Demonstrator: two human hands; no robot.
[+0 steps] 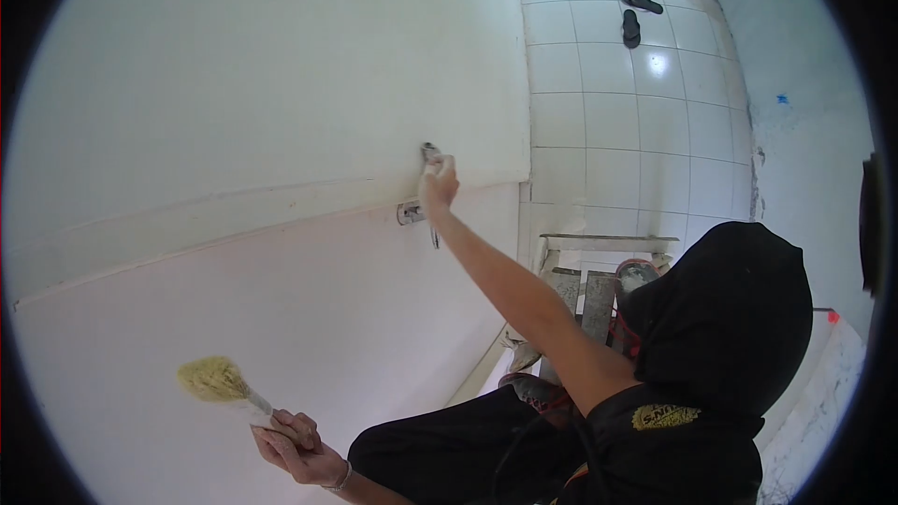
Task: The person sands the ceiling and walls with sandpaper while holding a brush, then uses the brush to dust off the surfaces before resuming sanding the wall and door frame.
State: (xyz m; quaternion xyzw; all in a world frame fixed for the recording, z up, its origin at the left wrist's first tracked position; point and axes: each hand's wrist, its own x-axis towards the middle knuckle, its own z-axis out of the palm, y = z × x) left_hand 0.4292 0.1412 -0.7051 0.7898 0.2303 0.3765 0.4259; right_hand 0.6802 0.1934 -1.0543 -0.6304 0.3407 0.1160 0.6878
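My left hand [299, 449], at the lower left, grips the white handle of a brush [213, 380] with wide, pale yellow bristles, which point up and left. At the wall, my right hand [440, 185] is closed on a small metallic tool [429, 151]; its dark tip is at or near the wall surface, and its exact kind is unclear. Just below that hand, a round metal fitting [409, 213] sits by the ledge line, partly hidden by the wrist.
A wall ledge [234, 232] runs across the pale wall. My shoes [538, 391] are near narrow planks [597, 309] above the tiled floor [611, 122]. Black sandals [642, 3] lie at the top. My black clothing [720, 318] fills the lower right.
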